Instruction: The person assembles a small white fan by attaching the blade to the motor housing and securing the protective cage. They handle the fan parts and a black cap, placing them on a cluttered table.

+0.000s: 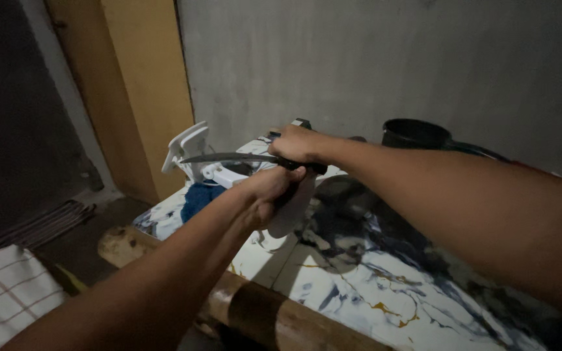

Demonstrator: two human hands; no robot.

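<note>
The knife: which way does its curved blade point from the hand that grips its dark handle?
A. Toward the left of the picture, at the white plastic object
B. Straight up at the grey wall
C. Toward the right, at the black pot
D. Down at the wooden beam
A: the right hand grips the dark handle, and the knife extends left toward the white plastic object, above the marbled table.
</note>
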